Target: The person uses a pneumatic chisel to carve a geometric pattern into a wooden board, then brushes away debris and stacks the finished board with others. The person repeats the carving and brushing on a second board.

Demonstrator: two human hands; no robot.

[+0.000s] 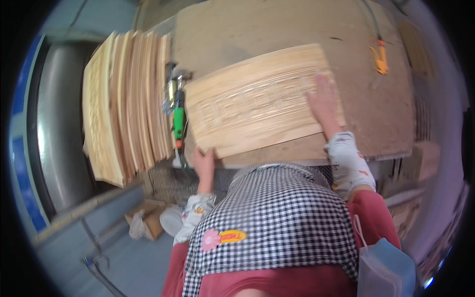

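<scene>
A pale wooden board [256, 131] with a rough, ridged carved band along its middle lies at a slant on the worktable. My left hand [203, 165] holds it by the near left corner, thumb and fingertips at the edge; the undersides of those fingers are hidden. Spread flat over the board's right end is my right hand [324, 97], slightly blurred, gripping nothing. Just left of the board lies a power tool with a green body [179, 120] and a dark head. Several similar wooden boards [135, 100] stand on edge in a row beyond the tool.
A yellow air blow gun [380, 61] on a hose lies on the worktable [378, 122] at right. Metal tools [171, 87] sit against the row of boards. Below left are a cardboard box [154, 222] and a round white object [171, 219]. A large metal cylinder [63, 122] stands far left.
</scene>
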